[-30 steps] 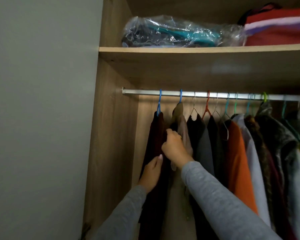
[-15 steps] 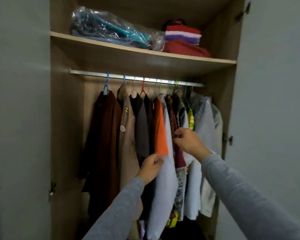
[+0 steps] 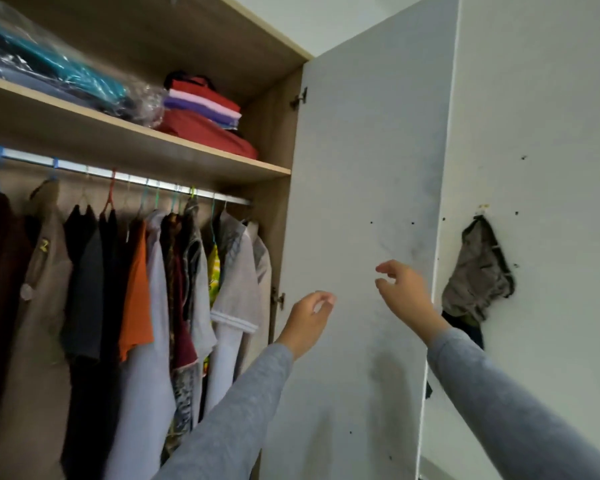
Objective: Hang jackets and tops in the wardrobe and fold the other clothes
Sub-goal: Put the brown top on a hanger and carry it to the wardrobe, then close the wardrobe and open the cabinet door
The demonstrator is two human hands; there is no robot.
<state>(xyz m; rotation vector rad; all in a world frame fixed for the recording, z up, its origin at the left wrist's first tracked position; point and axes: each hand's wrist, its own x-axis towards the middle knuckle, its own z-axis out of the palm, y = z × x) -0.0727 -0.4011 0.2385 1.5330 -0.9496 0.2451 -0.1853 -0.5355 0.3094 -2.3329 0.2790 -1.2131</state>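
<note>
Clothes released, left hand and right hand hover before the door.

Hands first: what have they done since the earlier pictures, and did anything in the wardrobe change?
Both let go of the hanging clothes and swung right: the left hand and the right hand now hover empty, fingers loosely curled, before the open wardrobe door. The clothes stay on the rail.

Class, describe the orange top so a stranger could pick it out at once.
Start at the open wooden wardrobe and find the metal rail under its shelf. Near the middle of the hanging row is the orange top. It is the only bright orange piece, between a dark top and a pale grey garment.
</note>
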